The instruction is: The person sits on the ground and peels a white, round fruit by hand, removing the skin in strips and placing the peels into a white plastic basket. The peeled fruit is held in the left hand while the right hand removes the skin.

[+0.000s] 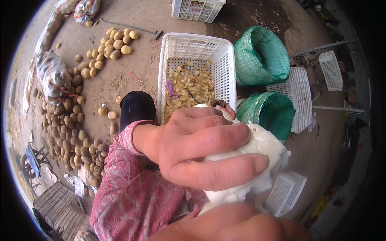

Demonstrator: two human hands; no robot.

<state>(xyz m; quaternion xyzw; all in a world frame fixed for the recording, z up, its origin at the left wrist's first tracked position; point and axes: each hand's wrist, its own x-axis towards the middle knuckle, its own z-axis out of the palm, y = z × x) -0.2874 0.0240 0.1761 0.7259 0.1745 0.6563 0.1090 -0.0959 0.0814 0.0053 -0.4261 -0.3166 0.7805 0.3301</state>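
A torn white piece of food (259,144), perhaps steamed bread, is close to the camera. My left hand (208,147) lies over it from the left, its fingers curled on the top. At the bottom edge my right hand (238,223) is against the lower side of the same piece; its fingers are mostly out of view. Beyond the hands a white plastic crate (196,39) holds potato peelings (193,81), with a purple peeler (171,90) on them. Part of another dark, soiled hand or glove (224,108) shows at the crate's near right corner; whose it is I cannot tell.
Many potatoes (69,129) lie on the ground at the left, beside filled sacks (54,75). Two green mesh sacks (262,57) stand right of the crate. More white crates (298,99) are behind them, and a metal hook rod (129,26) lies at the top.
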